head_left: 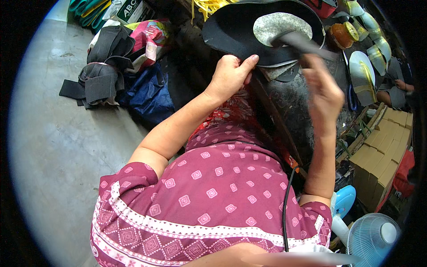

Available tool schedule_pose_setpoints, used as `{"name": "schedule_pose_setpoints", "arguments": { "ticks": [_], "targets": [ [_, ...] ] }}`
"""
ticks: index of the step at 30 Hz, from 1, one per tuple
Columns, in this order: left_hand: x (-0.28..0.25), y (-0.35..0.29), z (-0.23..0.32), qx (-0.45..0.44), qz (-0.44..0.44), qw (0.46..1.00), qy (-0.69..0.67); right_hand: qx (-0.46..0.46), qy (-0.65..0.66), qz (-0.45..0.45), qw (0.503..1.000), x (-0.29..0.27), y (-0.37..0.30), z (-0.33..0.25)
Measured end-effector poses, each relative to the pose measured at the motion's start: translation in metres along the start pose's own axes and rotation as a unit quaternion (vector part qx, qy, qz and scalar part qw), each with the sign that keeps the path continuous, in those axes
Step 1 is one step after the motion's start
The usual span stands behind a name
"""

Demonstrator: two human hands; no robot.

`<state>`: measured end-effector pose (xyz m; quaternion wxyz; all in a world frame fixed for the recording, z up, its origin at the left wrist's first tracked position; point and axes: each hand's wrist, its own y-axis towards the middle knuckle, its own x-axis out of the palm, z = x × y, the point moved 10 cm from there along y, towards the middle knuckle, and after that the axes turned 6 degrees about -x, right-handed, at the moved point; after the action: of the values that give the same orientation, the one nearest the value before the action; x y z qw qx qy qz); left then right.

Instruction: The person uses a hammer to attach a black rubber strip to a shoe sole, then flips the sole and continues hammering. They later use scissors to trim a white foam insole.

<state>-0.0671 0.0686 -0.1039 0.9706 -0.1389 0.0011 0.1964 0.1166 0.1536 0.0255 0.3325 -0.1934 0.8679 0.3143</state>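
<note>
My left hand (231, 75) is closed on the near rim of a wide black curved piece (231, 31), like a shallow bowl of rubber or foam, thumb along the edge. Inside it lies a pale, speckled round pad (278, 26). My right hand (322, 84), blurred by motion, is wrapped round a dark hammer-like tool (302, 43), whose end reaches over the pad. Whether the tool touches the pad I cannot tell. Beneath the black piece is a dark, worn work surface (293, 104), with a greyish scrap (282, 72) partly showing under the rim.
To the right stand a brown jar with a yellow lid (342, 35), several pale soles with yellow straps (362, 78), stacked tan cardboard (380, 147) and a fan (373, 238). On the left are bundled black strips (100, 75) and a blue bag (149, 91). Yellow strips (209, 6) lie beyond.
</note>
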Motion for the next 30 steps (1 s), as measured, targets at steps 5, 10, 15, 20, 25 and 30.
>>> {"name": "schedule_pose_setpoints", "arguments": {
  "ticks": [5,10,15,20,25,30],
  "targets": [
    [0.002,-0.003,-0.007,-0.043,-0.017,0.999,0.009,-0.073,-0.125,-0.058,0.988,0.004,-0.003,-0.011],
    [0.004,-0.002,-0.018,-0.091,-0.023,0.995,-0.031,0.023,0.164,0.102,0.981,-0.027,-0.008,0.010],
    [0.005,-0.003,-0.015,-0.075,-0.027,0.996,-0.042,-0.124,-0.102,-0.017,0.987,0.021,-0.008,-0.013],
    [-0.016,-0.028,0.041,0.138,0.057,0.989,-0.020,0.101,0.327,-0.005,0.940,0.013,-0.014,0.031],
    [-0.005,-0.045,0.085,0.177,-0.005,0.982,-0.064,0.043,0.331,0.000,0.942,-0.019,0.004,-0.004],
    [0.029,-0.043,0.122,0.248,-0.067,0.963,-0.075,0.093,0.390,-0.081,0.912,0.014,0.014,-0.017]
  ]
}}
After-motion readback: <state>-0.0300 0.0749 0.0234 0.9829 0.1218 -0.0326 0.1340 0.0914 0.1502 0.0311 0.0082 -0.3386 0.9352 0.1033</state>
